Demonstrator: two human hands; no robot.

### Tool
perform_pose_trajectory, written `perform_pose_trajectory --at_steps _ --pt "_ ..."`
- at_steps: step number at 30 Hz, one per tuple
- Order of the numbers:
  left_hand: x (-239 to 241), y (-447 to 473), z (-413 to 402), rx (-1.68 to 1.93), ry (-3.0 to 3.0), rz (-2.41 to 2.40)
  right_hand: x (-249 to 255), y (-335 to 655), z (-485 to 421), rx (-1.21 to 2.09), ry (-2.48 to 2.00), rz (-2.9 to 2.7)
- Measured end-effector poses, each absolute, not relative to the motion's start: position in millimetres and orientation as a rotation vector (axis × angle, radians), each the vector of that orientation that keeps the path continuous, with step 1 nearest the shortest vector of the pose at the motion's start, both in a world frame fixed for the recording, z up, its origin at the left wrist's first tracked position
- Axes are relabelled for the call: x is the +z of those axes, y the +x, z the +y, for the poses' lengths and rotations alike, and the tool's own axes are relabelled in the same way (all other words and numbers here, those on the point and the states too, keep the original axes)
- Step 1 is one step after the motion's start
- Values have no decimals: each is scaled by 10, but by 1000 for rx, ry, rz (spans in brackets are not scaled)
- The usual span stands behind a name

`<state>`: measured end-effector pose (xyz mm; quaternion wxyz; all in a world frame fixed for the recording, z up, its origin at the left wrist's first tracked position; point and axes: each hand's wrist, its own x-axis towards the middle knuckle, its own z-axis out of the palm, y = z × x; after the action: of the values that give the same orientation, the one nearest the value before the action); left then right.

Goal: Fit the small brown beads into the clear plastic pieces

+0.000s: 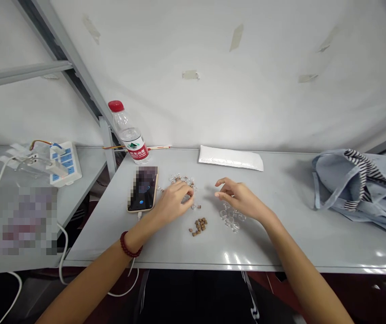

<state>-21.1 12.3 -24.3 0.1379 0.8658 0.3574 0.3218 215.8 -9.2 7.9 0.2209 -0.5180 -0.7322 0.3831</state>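
Observation:
My left hand [175, 199] is over the table with its fingers curled in and thumb and index finger close together. Anything between those fingertips is too small to make out. A tiny corked glass bottle [197, 207] lies just below them. Behind that hand is a pile of small corked bottles [188, 181], partly hidden by the fingers. My right hand [240, 196] hovers empty, thumb and index finger apart, above a cluster of small clear glass bottles [231, 220]. Several little brown corks [199, 226] lie loose between the two hands.
A phone [143, 189] on a charging cable lies left of my left hand, with a red-capped water bottle [133, 139] behind it. A white packet [230, 157] rests by the wall. At right is a blue cloth bag [341, 180]; a power strip [66, 164] sits far left.

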Motion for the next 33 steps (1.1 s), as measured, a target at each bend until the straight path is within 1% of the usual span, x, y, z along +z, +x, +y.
perform_pose_trajectory --at_steps 2,5,8,11,14,16,21,26,30,33 --pt "-252 -224 150 933 2519 1095 90 2232 -73 997 -1477 -2063" --pt "-246 -228 150 937 2523 1121 113 2305 -65 1012 -1513 -2080" --pt "-221 -226 119 858 2571 991 131 2355 -62 1044 -1498 -2086" --pt "-221 -224 97 709 2626 840 127 2411 -45 987 -1465 -2136" --pt "-266 -221 108 620 2680 813 106 2467 -23 960 -1457 -2194" --pt "-290 -218 120 627 2694 835 94 2492 -14 965 -1466 -2227" --pt "-203 -210 68 684 2597 824 71 2487 -7 985 -1455 -2304" --pt "-105 -208 -28 543 2490 698 23 2424 9 989 -1405 -2323" --pt "-131 -197 -52 429 2521 664 -8 2380 24 970 -1385 -2358" --pt "-149 -180 -54 410 2529 664 -4 2366 26 985 -1418 -2345"
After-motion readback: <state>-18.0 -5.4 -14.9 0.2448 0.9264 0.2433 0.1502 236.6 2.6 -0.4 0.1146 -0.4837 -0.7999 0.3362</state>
